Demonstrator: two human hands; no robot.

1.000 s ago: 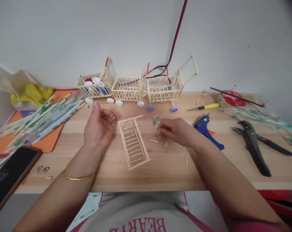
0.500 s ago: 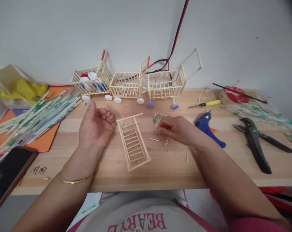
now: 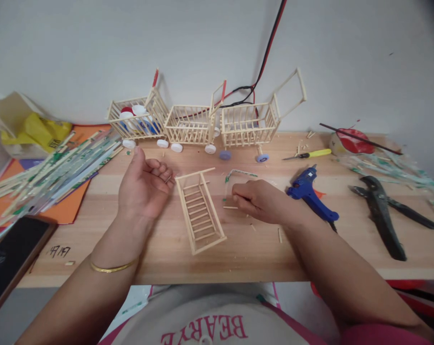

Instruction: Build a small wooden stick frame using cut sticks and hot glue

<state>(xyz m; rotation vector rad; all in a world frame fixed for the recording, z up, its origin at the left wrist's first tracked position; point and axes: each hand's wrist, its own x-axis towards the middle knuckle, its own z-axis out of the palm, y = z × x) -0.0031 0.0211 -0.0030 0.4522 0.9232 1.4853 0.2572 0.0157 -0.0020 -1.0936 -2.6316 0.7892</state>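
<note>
My left hand point(image 3: 145, 189) rests palm up left of a small openwork frame of thin wooden sticks point(image 3: 202, 211). Its thumb stands apart and its fingers curl loosely; a tiny thin sliver shows by the fingertips, too small to name. The frame lies on the table, its row of parallel slats showing. To its right, my right hand point(image 3: 258, 199) is closed with the fingertips pressed together, low over the table. Whatever it pinches is hidden. Beside its fingers lie a clear plastic wrapper with green print point(image 3: 238, 172) and a short stick piece point(image 3: 230, 207).
Three wheeled stick carts point(image 3: 138, 122) stand along the wall; the left one holds bottle caps. Right are a glue gun point(image 3: 310, 191), a yellow-handled screwdriver point(image 3: 315, 153) and black cutters point(image 3: 378, 211). Left are wrapped sticks point(image 3: 73, 167) and a phone point(image 3: 17, 254).
My right hand has shifted slightly toward me and now covers some small stick pieces. My left hand keeps its palm-up pose, and the frame stays in place. The view has tilted slightly.
</note>
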